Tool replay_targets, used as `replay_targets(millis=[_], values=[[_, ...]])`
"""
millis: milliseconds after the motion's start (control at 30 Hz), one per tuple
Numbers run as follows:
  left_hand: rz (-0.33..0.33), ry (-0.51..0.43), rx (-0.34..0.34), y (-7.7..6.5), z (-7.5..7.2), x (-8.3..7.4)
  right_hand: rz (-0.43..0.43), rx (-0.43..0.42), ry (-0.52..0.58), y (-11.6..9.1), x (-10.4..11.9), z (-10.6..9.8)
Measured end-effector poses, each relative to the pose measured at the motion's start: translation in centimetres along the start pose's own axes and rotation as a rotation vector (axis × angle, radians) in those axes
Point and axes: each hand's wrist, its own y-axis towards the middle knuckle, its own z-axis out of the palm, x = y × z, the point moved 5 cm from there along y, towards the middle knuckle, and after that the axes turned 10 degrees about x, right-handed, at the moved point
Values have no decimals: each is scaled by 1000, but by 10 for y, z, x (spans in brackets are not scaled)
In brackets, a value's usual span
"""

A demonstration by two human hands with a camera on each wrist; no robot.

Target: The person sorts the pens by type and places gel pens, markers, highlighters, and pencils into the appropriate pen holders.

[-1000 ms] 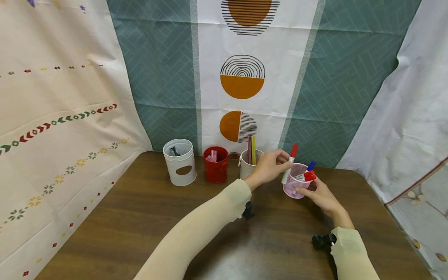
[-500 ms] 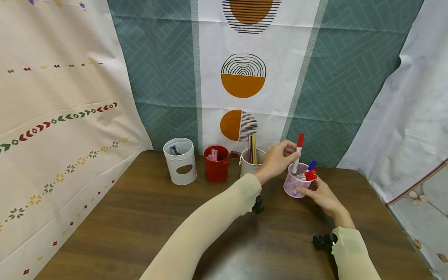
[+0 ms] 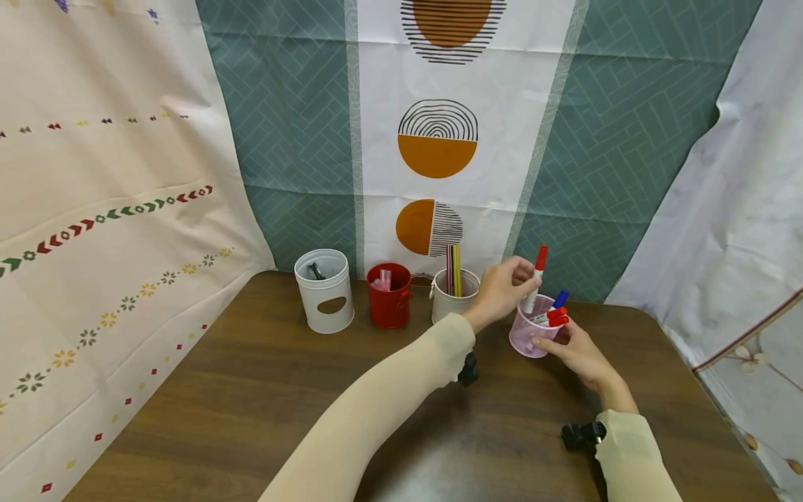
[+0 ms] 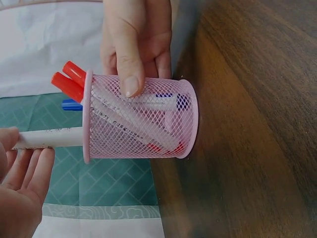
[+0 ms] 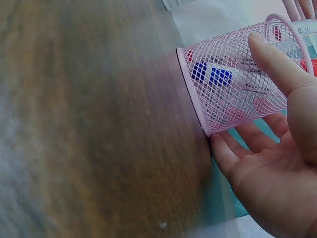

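Observation:
My left hand (image 3: 502, 291) pinches a white marker with a red cap (image 3: 541, 258), held nearly upright at the mouth of a pink mesh pen cup (image 3: 522, 340). In the right wrist view, the lower end of this marker (image 5: 304, 27) reaches the rim. My right hand (image 3: 583, 357) grips the cup from the right, thumb across the mesh wall. Inside the cup lean two red-capped markers (image 4: 68, 87) and a blue-capped marker (image 4: 72, 104). The cup stands upright on the brown table (image 3: 502, 418).
Left of the pink cup, a white pail (image 3: 447, 307) holds several coloured pencils (image 3: 456, 268). Farther left stand a red pail (image 3: 389, 307) with pink pieces and a tall white pail (image 3: 326, 307) with dark items. Patterned cloths (image 3: 295, 125) hang behind.
My left hand has moved right, bringing the marker from beside the cup's left wall to over its mouth, then slightly down. My right hand keeps its grip on the cup.

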Motion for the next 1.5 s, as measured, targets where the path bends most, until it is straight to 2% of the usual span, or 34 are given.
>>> replay_targets(millis=[167,433,700,900,1133,1300,1500], values=[[-2,23,13,-1,4,4,-5,2,3,0,-1,1],[-42,85,8,-3,10,13,-3,-1,-3,2,-2,2],[-61,82,17,-6,9,14,-12,4,15,1,-2,2],[-30,70,39,-11,1,9,-18,7,15,-2,-1,2],[49,137,56,-25,-18,0,-19,-5,13,-2,-3,0],[87,167,58,-39,-30,-7,-24,-23,-12,-3,0,-4],[114,236,80,-60,-40,-11,-42,-23,-94,-10,14,-10]])
